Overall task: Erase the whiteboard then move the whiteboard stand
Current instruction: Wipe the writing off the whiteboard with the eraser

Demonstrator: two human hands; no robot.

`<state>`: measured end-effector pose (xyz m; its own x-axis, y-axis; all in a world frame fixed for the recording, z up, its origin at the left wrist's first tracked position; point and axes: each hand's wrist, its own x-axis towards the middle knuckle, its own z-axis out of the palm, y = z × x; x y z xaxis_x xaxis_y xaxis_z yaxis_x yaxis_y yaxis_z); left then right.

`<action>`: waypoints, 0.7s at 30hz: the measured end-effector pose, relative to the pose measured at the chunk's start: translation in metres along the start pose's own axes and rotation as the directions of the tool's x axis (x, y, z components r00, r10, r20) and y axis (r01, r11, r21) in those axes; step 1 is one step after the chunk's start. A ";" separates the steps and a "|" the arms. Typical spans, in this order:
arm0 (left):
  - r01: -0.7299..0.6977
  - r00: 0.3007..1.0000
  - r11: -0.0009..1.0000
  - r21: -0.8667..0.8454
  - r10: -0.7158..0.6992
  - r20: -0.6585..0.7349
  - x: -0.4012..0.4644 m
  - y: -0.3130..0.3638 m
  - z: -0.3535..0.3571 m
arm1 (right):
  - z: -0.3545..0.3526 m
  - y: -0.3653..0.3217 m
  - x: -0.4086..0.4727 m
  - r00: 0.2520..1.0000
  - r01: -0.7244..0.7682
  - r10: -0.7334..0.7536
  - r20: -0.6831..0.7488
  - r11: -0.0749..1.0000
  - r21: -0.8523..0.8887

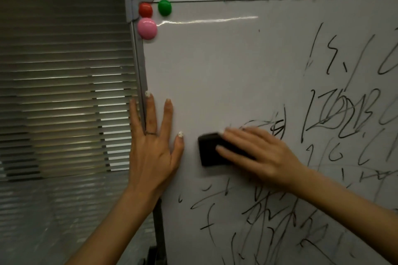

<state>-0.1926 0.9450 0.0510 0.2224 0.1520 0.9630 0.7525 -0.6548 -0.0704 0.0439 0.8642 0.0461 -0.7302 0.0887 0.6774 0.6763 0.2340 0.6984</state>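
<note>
Erasing is under way: the right hand [258, 153] presses a black block eraser [210, 149] against the grey-framed whiteboard [215, 66], its left side clean. The left hand [153, 142], open flat, braces the frame. Next: sweep right and down over the remaining black scribbles [336, 114].

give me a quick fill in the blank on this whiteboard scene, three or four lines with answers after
1. The right hand presses a black ____ against the whiteboard.
2. The left hand lies flat on the board's ____ edge.
3. Below the red magnet sits a ____ magnet.
4. Right of the red magnet is the green magnet, in the board's top ____ corner.

Missing words: eraser; left; pink; left
</note>
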 end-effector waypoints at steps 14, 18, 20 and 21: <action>-0.015 1.000 0.977 0.215 0.017 -0.005 -0.004 -0.001 0.005 | 0.008 -0.021 -0.005 0.923 -0.352 0.362 -0.126 0.931 0.099; -0.149 0.988 0.960 0.236 0.155 -0.010 -0.009 -0.005 0.010 | 0.009 -0.050 -0.027 0.996 -0.082 0.078 0.038 0.990 0.112; -0.173 0.983 0.955 0.241 0.183 -0.022 -0.010 -0.005 0.011 | 0.005 -0.044 -0.028 0.995 0.034 -0.042 0.088 0.996 0.084; -0.175 0.982 0.952 0.250 0.187 -0.023 -0.011 -0.005 0.011 | 0.004 -0.039 -0.027 0.994 0.065 -0.071 0.088 0.996 0.063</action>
<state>-0.1918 0.9546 0.0376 0.3448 0.0105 0.9386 0.8328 -0.4649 -0.3007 0.0368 0.8569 0.0001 -0.7819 0.1571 0.6033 0.6198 0.2995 0.7253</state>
